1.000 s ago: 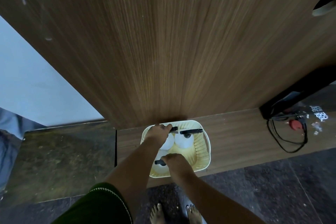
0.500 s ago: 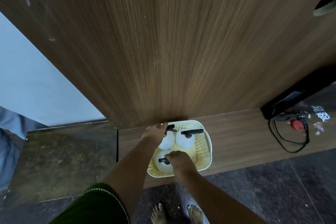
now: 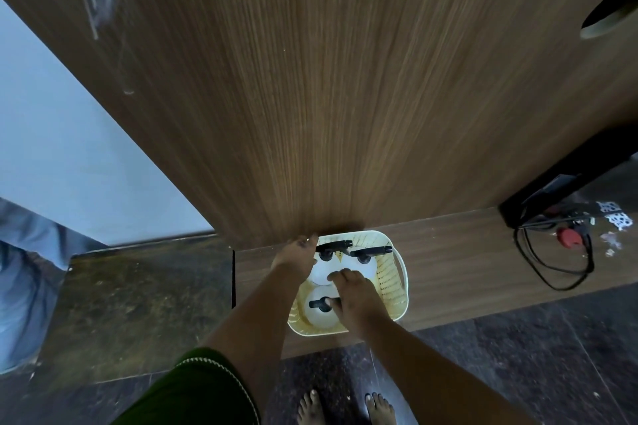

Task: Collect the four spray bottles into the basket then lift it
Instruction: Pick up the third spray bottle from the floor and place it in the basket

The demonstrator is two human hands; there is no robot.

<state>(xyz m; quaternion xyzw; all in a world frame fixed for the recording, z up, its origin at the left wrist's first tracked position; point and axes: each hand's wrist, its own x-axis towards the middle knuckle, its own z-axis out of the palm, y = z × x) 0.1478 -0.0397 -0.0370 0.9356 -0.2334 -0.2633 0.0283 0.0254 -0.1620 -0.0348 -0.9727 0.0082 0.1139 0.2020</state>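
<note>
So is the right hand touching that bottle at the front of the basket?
Touching. The head view shows the right hand lying over the front spray bottle in the basket, fingers against its black nozzle.

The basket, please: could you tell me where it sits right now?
In the head view, the basket sits low and centre on the wooden ledge, against the tall wooden panel, left of the black cables.

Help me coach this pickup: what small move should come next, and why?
Probably shift the right hand from the spray bottles to the basket rim. Three black spray heads show, a fourth may be hidden under that hand, and the left hand already sits at the far-left rim.
</note>
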